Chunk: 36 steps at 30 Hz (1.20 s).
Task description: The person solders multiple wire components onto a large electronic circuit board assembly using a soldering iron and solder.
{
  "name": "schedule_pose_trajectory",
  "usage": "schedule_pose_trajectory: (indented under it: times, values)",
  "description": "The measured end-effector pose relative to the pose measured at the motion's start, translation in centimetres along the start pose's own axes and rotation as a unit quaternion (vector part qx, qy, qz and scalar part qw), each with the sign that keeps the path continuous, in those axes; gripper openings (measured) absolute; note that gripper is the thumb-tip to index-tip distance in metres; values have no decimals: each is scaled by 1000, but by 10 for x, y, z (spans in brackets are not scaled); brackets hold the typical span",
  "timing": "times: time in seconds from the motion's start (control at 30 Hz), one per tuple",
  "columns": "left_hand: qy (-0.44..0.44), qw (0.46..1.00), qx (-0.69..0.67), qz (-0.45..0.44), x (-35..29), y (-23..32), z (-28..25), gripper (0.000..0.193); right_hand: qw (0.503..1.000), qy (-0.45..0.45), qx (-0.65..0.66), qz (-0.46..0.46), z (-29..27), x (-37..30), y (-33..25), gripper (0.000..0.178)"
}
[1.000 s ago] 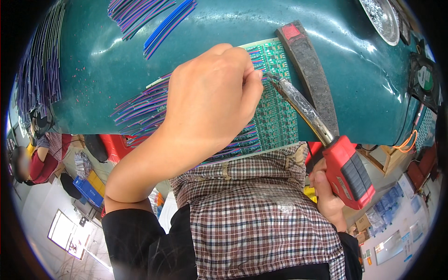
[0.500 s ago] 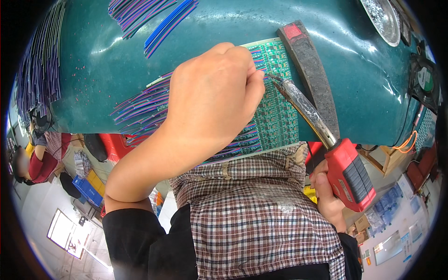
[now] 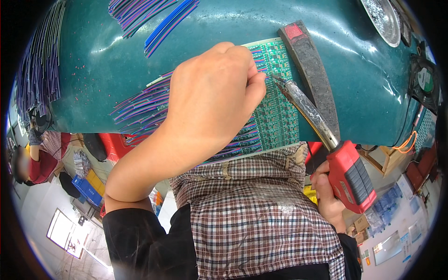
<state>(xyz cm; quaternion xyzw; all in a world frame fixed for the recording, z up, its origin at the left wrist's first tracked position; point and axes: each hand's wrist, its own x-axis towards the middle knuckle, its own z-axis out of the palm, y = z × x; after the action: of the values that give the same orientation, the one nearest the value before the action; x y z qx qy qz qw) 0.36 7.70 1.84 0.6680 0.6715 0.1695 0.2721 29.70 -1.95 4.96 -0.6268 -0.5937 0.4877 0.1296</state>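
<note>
A green circuit board panel (image 3: 278, 107) lies at the table's near edge, packed with rows of small components. Multicoloured wires (image 3: 140, 106) run from it to the left, some of them under my left hand (image 3: 217, 88). That hand is closed in a pinch over the board, with coloured wire ends showing at the fingertips; the hand hides most of the grip. In my right hand (image 3: 330, 200) is a red and black soldering gun (image 3: 350, 175), its fingers wrapped round the handle. The gun's metal tip points up and left, just right of my left fingertips, over the board.
A dark bar with a red patch (image 3: 315, 70) lies along the board's right side. Loose wire bundles (image 3: 170, 25) rest at the back, and more wires (image 3: 42, 60) hang at far left. A metal dish (image 3: 382, 21) and a fan (image 3: 424, 79) stand right. Another person (image 3: 39, 161) is at far left.
The soldering gun has shifted slightly right and down, its tip a little farther from my left fingertips. My left hand has barely moved. The other person's arm at far left has shifted.
</note>
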Motion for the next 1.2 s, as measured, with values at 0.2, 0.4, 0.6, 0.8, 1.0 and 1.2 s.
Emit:
schedule_pose_trajectory:
  times: [0.2, 0.4, 0.6, 0.8, 1.0, 1.2]
  values:
    - [2, 1000, 14, 0, 0, 1, 1, 18, 999, -12, -52, -11, -2, 0, 3, 26]
    - [-1, 1000, 9, 6, 0, -1, 0, 18, 1000, 6, -10, -23, 6, 6, -8, 14]
    - [1, 1000, 5, 10, 1, -2, 0, 17, 1000, 0, -18, -18, 2, 1, -4, 5]
    - [-4, 1000, 6, 13, 2, -2, -2, 17, 998, -16, -52, -30, -2, -3, 5, 17]
    - [-2, 1000, 1, 17, 2, -2, -1, 17, 1000, -2, -14, -14, 3, -3, 3, 21]
    - [-3, 1000, -3, 13, 2, -2, 0, 17, 997, 9, 27, -68, 4, 1, 5, 17]
